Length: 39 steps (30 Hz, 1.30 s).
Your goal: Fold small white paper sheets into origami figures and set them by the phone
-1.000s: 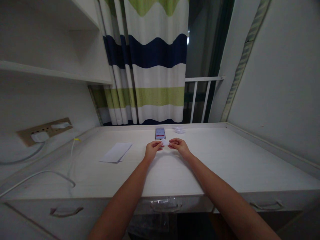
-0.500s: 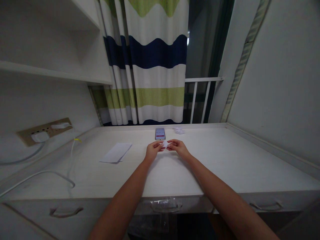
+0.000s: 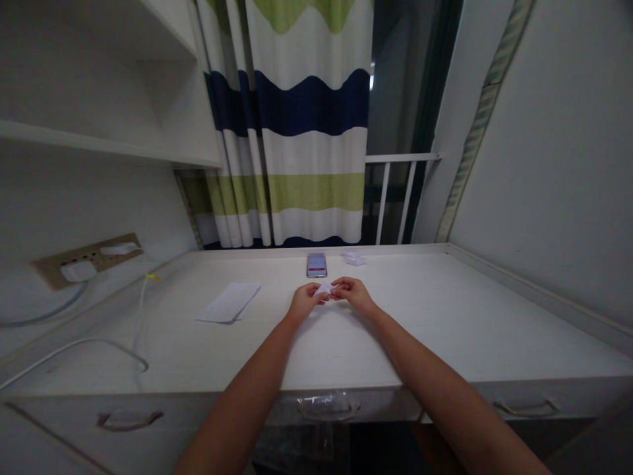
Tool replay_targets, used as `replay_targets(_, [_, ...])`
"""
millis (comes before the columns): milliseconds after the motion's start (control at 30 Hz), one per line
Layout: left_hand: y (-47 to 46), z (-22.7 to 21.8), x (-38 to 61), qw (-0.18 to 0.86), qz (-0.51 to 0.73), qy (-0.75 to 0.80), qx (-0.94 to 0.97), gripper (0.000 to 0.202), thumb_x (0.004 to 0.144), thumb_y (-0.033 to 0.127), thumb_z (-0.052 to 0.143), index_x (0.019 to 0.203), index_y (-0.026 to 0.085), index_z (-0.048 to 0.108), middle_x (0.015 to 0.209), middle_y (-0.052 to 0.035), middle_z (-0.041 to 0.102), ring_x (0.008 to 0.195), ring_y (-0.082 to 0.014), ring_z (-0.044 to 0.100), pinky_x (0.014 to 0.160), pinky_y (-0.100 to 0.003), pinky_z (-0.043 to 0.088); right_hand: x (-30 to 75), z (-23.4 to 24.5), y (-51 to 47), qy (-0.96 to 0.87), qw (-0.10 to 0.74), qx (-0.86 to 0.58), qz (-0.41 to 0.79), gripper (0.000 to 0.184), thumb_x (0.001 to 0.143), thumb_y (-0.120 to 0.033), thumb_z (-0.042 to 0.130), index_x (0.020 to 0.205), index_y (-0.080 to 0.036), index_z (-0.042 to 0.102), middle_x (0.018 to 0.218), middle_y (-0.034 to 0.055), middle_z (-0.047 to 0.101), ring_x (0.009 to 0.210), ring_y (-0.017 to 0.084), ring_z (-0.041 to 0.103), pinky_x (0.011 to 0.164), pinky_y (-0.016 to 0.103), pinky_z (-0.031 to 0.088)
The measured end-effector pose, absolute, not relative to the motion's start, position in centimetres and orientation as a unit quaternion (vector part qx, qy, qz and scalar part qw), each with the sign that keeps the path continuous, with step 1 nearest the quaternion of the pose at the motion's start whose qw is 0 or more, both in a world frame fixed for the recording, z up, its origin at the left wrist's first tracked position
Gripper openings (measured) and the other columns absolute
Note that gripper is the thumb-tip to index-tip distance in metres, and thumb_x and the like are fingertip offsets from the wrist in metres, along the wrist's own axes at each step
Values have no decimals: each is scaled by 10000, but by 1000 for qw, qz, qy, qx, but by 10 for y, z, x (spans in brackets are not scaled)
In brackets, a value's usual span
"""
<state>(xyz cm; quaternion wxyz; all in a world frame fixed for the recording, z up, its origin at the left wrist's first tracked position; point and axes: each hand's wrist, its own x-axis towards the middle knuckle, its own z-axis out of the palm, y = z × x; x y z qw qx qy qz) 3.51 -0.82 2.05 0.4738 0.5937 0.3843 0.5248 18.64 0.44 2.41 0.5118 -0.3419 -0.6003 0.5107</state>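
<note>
Between my two hands is a small piece of folded white paper, held just above the desk. My left hand pinches its left side with thumb and fingers. On the other side my right hand grips the right edge, its fingers closed on the paper. The exact folds are too small to make out. Just beyond the hands lies a phone with its screen lit. Small folded white paper pieces rest to the right of the phone.
A few white paper sheets lie left of my hands on the white desk. A white cable curls over the desk's left side near the wall socket. Behind the desk hangs a striped curtain.
The folded paper has tilted and shifted slightly left between my fingers. My left hand has turned a little, its thumb now across the paper. The phone and sheets have not moved.
</note>
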Motion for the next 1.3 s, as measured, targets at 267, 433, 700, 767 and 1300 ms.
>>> replay_targets(267, [-8,22,34,485,517,392,586,276,505,298,710,681,112,609,629,-47,650,590,-149,599,592,-275,482,187,26,3,-604,507,-341,511,289,480,-301,712,685,-137,591,512,-4,624,496,129,598,570,271,493])
replay_targets(433, [-9,23,34,499,504,391,587,283,509,316,711,669,106,609,622,-49,648,580,-144,599,594,-271,480,188,25,6,-600,501,-341,522,310,462,-311,720,680,-132,592,519,0,627,493,129,596,566,272,491])
replay_targets(700, [-12,26,36,539,486,385,571,363,449,353,739,665,97,599,583,-45,635,537,-139,603,545,-242,475,189,24,6,-612,491,-344,516,317,486,-339,710,694,-125,603,529,-1,621,466,110,574,532,253,476])
replay_targets(767, [-13,27,36,542,479,386,572,368,434,356,744,650,99,593,567,-41,630,520,-138,602,537,-242,475,189,24,5,-618,489,-343,511,312,490,-352,705,677,-126,602,527,0,618,456,106,565,515,246,469])
replay_targets(1300, [-7,17,36,554,440,401,582,321,549,380,688,640,101,559,571,-70,646,488,-133,597,497,-234,471,187,18,10,-619,490,-339,512,315,503,-397,687,647,-141,574,504,-28,576,428,79,519,468,214,435])
